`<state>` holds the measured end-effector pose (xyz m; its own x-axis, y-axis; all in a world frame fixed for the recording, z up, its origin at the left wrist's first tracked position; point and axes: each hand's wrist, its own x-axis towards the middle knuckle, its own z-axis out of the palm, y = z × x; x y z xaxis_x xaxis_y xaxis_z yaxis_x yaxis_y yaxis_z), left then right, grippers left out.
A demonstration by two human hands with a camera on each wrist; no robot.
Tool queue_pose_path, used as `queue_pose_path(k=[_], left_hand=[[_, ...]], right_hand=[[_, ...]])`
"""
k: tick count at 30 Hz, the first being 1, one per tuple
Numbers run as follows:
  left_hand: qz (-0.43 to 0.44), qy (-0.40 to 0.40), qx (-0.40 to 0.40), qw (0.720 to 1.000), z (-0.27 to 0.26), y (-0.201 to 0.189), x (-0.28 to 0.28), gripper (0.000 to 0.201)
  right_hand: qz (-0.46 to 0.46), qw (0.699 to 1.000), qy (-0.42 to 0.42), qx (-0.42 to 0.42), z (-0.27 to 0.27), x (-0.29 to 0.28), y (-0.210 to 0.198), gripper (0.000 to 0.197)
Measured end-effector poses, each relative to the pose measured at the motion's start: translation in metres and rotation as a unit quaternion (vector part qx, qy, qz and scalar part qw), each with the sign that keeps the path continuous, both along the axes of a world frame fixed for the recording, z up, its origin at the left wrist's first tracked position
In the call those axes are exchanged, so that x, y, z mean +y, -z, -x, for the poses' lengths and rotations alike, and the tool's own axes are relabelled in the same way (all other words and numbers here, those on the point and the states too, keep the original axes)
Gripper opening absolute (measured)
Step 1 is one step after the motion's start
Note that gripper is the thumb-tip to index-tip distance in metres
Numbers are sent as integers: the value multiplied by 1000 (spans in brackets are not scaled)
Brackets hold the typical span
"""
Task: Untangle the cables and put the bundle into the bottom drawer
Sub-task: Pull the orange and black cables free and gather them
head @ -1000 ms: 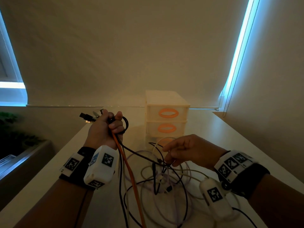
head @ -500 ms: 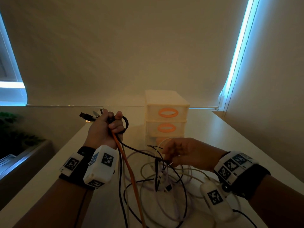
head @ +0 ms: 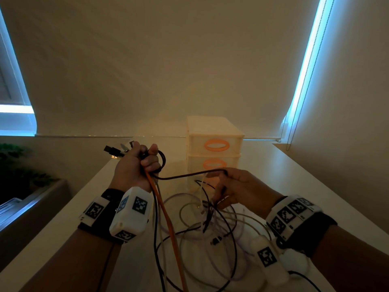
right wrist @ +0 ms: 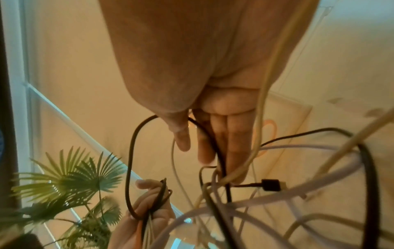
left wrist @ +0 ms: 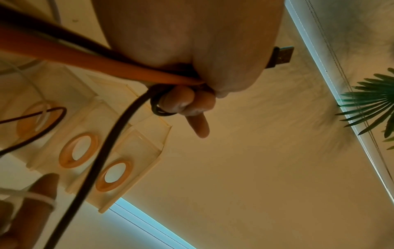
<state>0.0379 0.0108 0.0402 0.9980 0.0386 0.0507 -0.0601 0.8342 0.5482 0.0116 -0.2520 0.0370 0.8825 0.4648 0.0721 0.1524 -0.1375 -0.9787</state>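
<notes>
The left hand (head: 136, 165) grips several cable ends, an orange cable (head: 168, 224) among them, above the table (head: 294, 186). The right hand (head: 242, 190) pinches a black cable (head: 189, 174) stretched between both hands. The tangle (head: 210, 239) lies on the table before the drawers (head: 214, 152).

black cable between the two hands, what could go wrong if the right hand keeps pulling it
1. The black cable runs from the left hand to the right hand and on into the tangle; pulling may tighten a knot there.
2. A white cable lies across the right hand, so it may get dragged along.
3. Loops lie by the drawers and could snag them.
</notes>
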Motion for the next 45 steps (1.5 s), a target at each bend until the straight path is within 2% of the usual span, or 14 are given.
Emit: queue_pose_path(k=[4, 8, 11, 13, 16, 21, 26, 30, 32, 34, 37, 40, 43, 45], left_hand=[[-2, 0, 3, 1000, 1, 0, 0, 42], [3, 4, -4, 1000, 2, -1, -1, 43], [12, 13, -14, 1000, 2, -2, 1, 42], [40, 35, -19, 998, 1, -1, 4, 41], [124, 77, -39, 988, -1, 1, 11, 44], [178, 104, -79, 975, -1, 0, 20, 47], [118, 59, -76, 988, 1, -1, 17, 43], [83, 37, -71, 993, 2, -3, 12, 39], [66, 33, -68, 995, 2, -3, 11, 38], [51, 28, -62, 996, 1, -2, 11, 38], [38, 20, -53, 998, 0, -2, 12, 39], [26, 9, -49, 998, 0, -2, 11, 40], [1, -10, -44, 999, -1, -2, 10, 40], [-5, -10, -40, 999, -1, -2, 10, 41]], right_hand=[[13, 998, 24, -51, -6, -1, 1, 33], [51, 998, 1, -37, -7, 4, -3, 48], [84, 995, -25, -47, -7, 2, -11, 26], [0, 995, -98, 29, -10, -10, -14, 19], [-126, 959, -198, 156, -17, -32, -24, 24], [180, 975, -71, 110, -18, -46, -35, 34], [169, 983, 33, 67, -26, -29, -27, 45], [342, 938, 52, -19, -23, -2, -39, 44], [358, 932, 43, -46, -21, 12, -51, 37], [297, 954, 2, -35, -22, 24, -64, 34], [117, 987, -58, 88, -29, 31, -84, 27], [53, 995, -45, 76, -35, 30, -99, 12], [-23, 997, -21, 64, -40, 21, -99, 17], [-17, 1000, 3, 12, -42, 17, -95, 18]])
